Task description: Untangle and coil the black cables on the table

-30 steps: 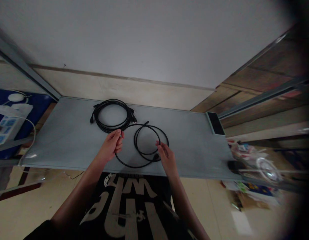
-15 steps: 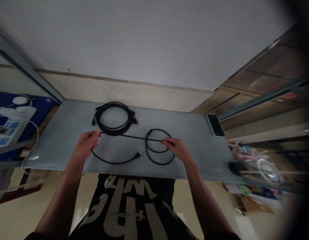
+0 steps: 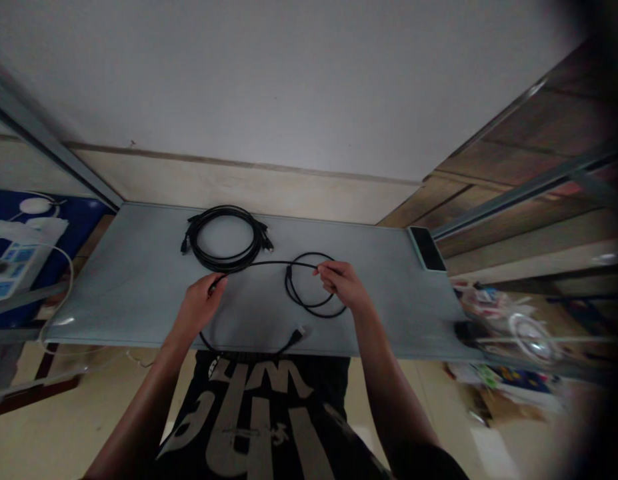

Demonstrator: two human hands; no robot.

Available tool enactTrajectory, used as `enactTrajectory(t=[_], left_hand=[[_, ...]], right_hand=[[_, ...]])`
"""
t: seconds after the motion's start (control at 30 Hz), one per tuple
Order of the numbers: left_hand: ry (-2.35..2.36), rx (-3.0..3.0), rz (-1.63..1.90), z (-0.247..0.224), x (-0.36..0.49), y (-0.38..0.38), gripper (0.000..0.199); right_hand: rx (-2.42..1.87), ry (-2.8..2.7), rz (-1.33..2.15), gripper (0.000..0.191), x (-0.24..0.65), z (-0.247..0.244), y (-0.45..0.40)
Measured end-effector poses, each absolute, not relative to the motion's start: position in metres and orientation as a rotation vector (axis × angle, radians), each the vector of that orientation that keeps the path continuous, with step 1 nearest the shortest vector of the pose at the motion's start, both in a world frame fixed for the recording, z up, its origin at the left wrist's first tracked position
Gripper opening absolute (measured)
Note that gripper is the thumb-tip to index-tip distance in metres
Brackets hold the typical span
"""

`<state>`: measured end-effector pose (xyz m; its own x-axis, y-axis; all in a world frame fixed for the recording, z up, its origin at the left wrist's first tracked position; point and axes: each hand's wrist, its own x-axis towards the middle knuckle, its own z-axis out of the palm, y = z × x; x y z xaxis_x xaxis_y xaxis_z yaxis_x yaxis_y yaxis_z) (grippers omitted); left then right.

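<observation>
A single black cable (image 3: 273, 263) runs between my two hands in a slight upward bow. My left hand (image 3: 201, 300) is closed on it, just in front of a coil of black cables (image 3: 199, 257) with several plugs at its sides. From under the left hand the cable's tail loops to the shelf's front edge, ending in a plug (image 3: 295, 337) that resembles an HDMI connector. My right hand (image 3: 341, 283) pinches the cable farther along. Beside and below the right hand, the rest of the cable lies in a loose loop (image 3: 313, 313) on the grey shelf (image 3: 389, 320).
A phone (image 3: 427, 249) lies at the shelf's right end. To the left, a blue surface (image 3: 89, 212) carries a white box and a white cord. Past the right end are a dark object (image 3: 471, 333) and bagged items. A white wall panel (image 3: 269, 87) rises behind.
My hands have come closer together, the left moving right and nearer to me. The cable between them has gone from taut to bowed, and the plug end has shifted toward the front edge.
</observation>
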<state>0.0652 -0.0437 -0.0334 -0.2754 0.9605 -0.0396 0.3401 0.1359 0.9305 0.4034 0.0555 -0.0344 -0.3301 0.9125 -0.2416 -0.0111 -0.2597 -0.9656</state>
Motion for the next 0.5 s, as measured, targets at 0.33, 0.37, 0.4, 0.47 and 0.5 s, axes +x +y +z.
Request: enactTrajectory(t=[0.33,0.37,0.4,0.47,0.5], left_hand=[[1.513,1.515,1.060,-0.006,0.086,0.003,0.011],[1.581,1.516,1.076,-0.007,0.078,0.006,0.014],[1.652,1.518,1.091,-0.008,0.070,0.009,0.018],[1.789,1.525,1.130,-0.010,0.060,0.013,0.026],[1.841,1.530,1.151,-0.011,0.058,0.015,0.030]], right_hand=[[-1.132,-1.646,1.920,0.032,0.399,-0.017,0.070],[-1.116,-1.608,1.901,0.031,0.402,-0.023,0.071],[-1.102,-1.563,1.866,0.031,0.404,-0.029,0.071],[-1.089,-1.468,1.776,0.031,0.405,-0.042,0.070],[-1.085,-1.419,1.737,0.031,0.403,-0.048,0.070]])
